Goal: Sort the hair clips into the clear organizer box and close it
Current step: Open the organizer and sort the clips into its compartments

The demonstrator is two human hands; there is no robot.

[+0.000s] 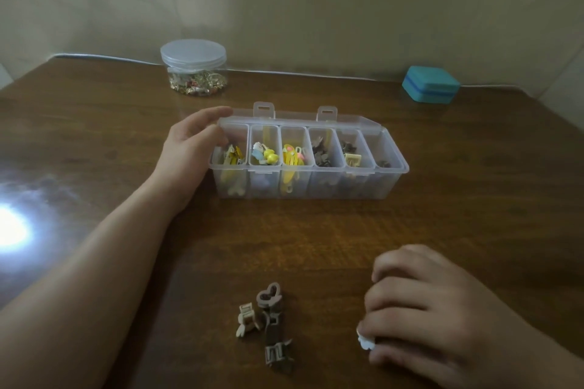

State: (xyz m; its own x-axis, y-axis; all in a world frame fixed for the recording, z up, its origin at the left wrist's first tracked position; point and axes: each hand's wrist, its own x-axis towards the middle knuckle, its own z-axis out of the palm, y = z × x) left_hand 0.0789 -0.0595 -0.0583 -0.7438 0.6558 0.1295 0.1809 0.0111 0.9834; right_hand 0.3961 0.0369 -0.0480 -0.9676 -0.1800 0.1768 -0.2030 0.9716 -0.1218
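The clear organizer box [392,178] stands open in the middle of the wooden table, its lid [295,119] tipped back behind it. Its several compartments hold yellow, pastel and brown hair clips. My left hand [189,148] grips the box's left end, thumb on the front wall and fingers at the far corner. A small pile of brown and beige hair clips [268,325] lies on the table near me. My right hand [420,309] is to the right of that pile, fingers curled around a white clip [366,341] that peeks out under the fingertips.
A round clear jar [194,68] with gold trinkets stands at the back left by the wall. A teal case [430,84] sits at the back right. A bright light glare [12,227] reflects off the table [474,215] at the left edge.
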